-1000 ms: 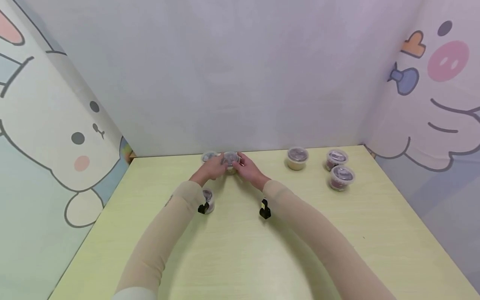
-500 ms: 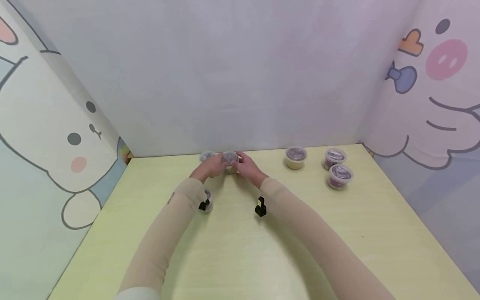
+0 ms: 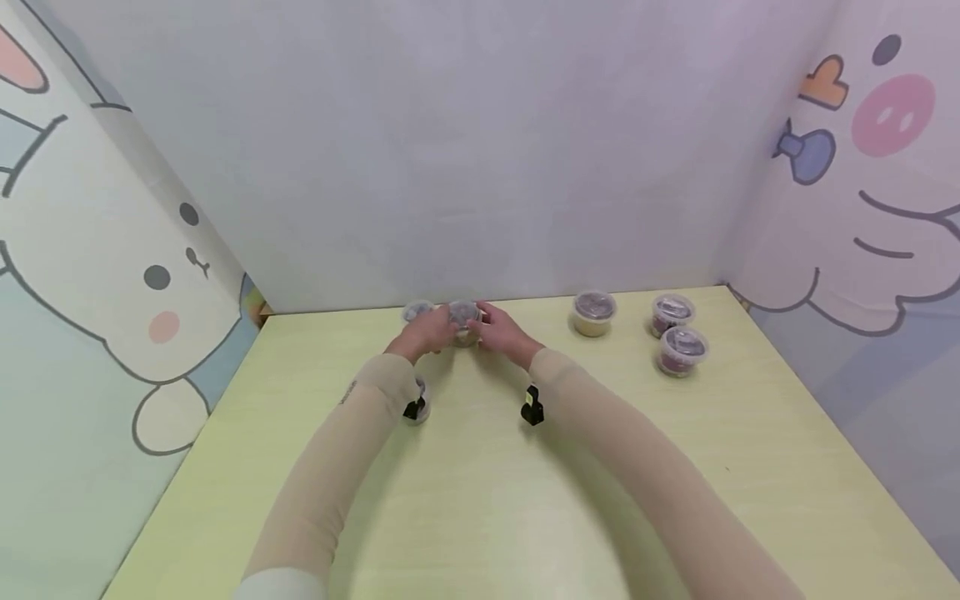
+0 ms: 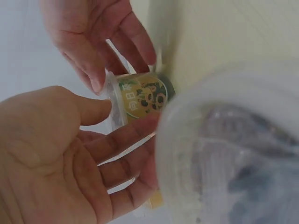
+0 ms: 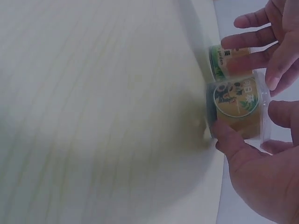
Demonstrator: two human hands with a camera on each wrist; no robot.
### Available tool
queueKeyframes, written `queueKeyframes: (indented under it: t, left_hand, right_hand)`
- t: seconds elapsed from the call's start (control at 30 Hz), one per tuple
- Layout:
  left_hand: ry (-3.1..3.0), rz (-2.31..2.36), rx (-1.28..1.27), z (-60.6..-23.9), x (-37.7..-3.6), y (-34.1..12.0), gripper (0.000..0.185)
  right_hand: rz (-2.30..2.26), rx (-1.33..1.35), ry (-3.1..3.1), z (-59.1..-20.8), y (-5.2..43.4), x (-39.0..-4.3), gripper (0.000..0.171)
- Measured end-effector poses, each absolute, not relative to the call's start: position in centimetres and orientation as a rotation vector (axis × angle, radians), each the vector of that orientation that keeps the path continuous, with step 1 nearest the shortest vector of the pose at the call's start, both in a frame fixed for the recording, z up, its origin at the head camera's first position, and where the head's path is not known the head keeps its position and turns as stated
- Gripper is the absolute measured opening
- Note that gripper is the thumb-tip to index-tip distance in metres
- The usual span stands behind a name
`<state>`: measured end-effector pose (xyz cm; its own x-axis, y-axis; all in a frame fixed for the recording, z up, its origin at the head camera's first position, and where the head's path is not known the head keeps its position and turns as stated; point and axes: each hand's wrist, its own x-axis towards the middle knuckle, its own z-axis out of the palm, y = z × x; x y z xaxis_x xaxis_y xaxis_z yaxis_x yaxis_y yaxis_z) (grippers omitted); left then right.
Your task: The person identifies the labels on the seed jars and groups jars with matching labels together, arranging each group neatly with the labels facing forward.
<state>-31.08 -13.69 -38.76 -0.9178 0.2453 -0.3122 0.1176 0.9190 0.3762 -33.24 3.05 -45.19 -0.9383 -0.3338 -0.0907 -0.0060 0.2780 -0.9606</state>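
Note:
A small clear plastic cup with a lid (image 3: 464,315) is between my two hands near the table's back edge. Its yellow label (image 4: 145,95) bears a plant picture and pale characters. My left hand (image 3: 427,333) holds it from the left, thumb at the lid's rim and fingers along the side. From the right, my right hand (image 3: 506,333) grips it, with a fingertip (image 5: 224,133) round the lower wall and the thumb by the lid. A second lidded cup (image 3: 417,311) stands just left, partly behind my left hand; its label (image 5: 219,58) shows green and orange.
Below my left wrist stands another lidded cup (image 3: 425,410), large in the left wrist view's foreground. To the right are a pale-filled cup (image 3: 594,323) and two purplish cups, one behind (image 3: 672,312) and one in front (image 3: 681,358). A white curtain (image 3: 480,167) hangs behind the table (image 3: 487,508).
The head view has shifted slightly. Both hands stay at the same cup, which keeps its place near the back edge.

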Motion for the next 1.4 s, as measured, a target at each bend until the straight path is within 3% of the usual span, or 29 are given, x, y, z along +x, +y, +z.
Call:
queueKeyframes:
  t: [0.17,0.4,0.57,0.8,1.07,1.27,1.4]
  left_hand:
    - [2.881,0.195,0.344,-39.1,-30.8,-12.4,0.058]
    - [2.974,-0.017,0.597,-37.5,-30.1,-7.3,0.031]
    - [2.888,0.077,0.741,-37.7,-29.9,-3.4,0.036]
    - [2.771,0.275,0.905,-39.7,-28.8,3.6,0.042]
    - [2.728,0.389,0.914,-42.5,-27.4,10.8,0.060]
    - [2.686,0.684,0.790,-44.4,-27.0,13.9,0.068]
    - [2.659,0.869,0.694,-45.0,-26.7,15.1,0.068]
  right_hand:
    - [-1.487,-0.456,2.428,-44.8,6.2,-33.2,0.066]
    - [-1.184,-0.708,2.591,-42.0,14.8,-32.0,0.044]
    - [-1.005,-0.811,2.742,-40.2,22.1,-30.2,0.042]
    - [-0.705,-0.879,3.086,-40.8,30.8,-27.5,0.040]
    - [-1.121,-0.567,3.127,-42.2,36.2,-24.9,0.048]
    - [-1.499,-0.170,2.697,-44.4,37.3,-23.7,0.066]
    - [-1.777,-0.075,2.378,-45.7,37.6,-23.3,0.075]
